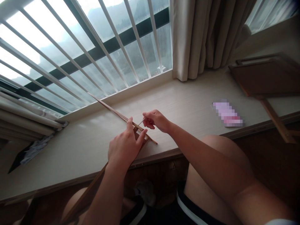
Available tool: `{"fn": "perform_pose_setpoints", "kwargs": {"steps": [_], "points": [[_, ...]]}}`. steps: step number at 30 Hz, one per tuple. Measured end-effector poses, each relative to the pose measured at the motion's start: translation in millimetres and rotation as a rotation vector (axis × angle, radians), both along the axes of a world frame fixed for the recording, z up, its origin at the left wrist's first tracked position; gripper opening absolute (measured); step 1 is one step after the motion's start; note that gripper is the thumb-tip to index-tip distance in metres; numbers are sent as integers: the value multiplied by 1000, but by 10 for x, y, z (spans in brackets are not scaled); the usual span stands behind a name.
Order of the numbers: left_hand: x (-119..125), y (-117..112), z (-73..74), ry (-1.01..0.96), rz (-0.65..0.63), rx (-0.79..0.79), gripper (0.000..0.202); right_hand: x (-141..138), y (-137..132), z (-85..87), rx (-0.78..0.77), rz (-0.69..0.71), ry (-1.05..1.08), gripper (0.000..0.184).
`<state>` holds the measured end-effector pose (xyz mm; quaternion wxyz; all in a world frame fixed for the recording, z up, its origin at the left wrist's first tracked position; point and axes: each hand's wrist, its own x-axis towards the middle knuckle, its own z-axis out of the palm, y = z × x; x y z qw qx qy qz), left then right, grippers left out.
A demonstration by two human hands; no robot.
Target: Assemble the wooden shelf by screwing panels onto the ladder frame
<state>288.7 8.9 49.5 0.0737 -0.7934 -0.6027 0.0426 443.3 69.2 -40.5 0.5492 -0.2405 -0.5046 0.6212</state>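
Observation:
My left hand grips a wooden frame of narrow brown strips, its index finger and thumb lying over the joint where the strips meet. One strip slants up toward the window, and another runs down past my left forearm over my lap. Just right of that joint, my right hand pinches a thin, light rod between thumb and fingers. The rod's far end reaches the frame near my left thumb. I cannot make out what kind of tool or part it is.
The frame's end lies over a pale window ledge. Farther right is a pixelated pink phone-shaped object, with a dark brown panel on a wooden leg beyond it. White bars and beige curtains border the ledge.

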Motion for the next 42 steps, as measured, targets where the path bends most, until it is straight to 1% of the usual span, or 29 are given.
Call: {"fn": "perform_pose_setpoints", "kwargs": {"steps": [7, 16, 25, 34, 42], "points": [[-5, 3, -15, 20, 5, 16, 73, -12, 16, -24, -20, -10, 5, 46], [13, -6, -6, 4, 20, -6, 74, -7, -8, 36, -34, -38, -29, 45], [18, -8, -3, 5, 20, -6, 74, -14, -9, 33, -52, -39, -26, 45], [5, -3, -10, 7, 12, -1, 75, -18, -19, 106, -150, -38, -60, 43], [26, -10, -5, 4, 18, -8, 74, -30, -36, 161, -263, -18, -41, 37]]}}
